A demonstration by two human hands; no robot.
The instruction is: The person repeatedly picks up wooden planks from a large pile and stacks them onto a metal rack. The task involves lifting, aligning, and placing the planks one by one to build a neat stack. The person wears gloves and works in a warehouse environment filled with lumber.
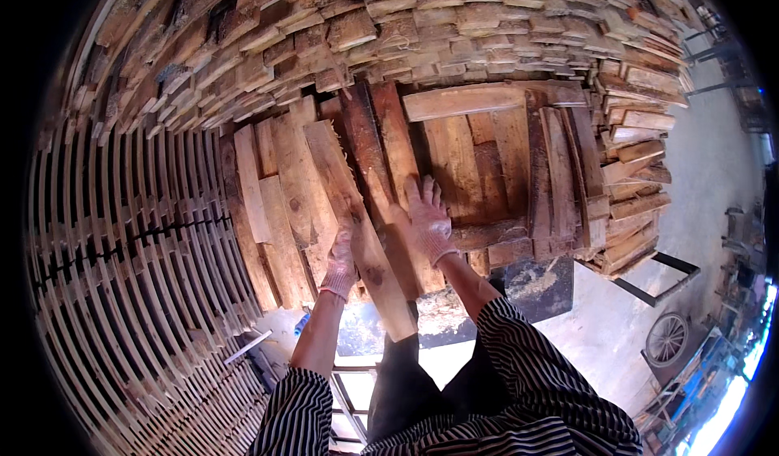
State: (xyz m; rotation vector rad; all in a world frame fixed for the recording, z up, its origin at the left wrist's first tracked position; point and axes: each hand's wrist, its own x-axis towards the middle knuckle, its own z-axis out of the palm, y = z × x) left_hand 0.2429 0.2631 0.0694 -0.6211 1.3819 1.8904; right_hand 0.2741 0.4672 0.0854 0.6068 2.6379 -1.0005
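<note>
A long rough wooden plank (375, 265) slants from the stack toward my body, its near end jutting past the stack's front edge. My left hand (342, 255), in a pale knitted glove, grips the plank's left edge near its middle; some of its fingers are hidden. My right hand (430, 222), gloved the same way, lies palm down on the boards right of the plank, fingers stretched out and apart. Beyond it, a reddish-brown board (394, 135) and a dark bark-edged board (363, 135) lie side by side.
Ahead rises a tall wall of stacked boards (422, 38). Rows of spaced wooden slats (138, 237) fill the left side. Short boards (637, 172) pile up at the right. On the floor farther right are a black metal frame (657, 277) and a spoked wheel (668, 338).
</note>
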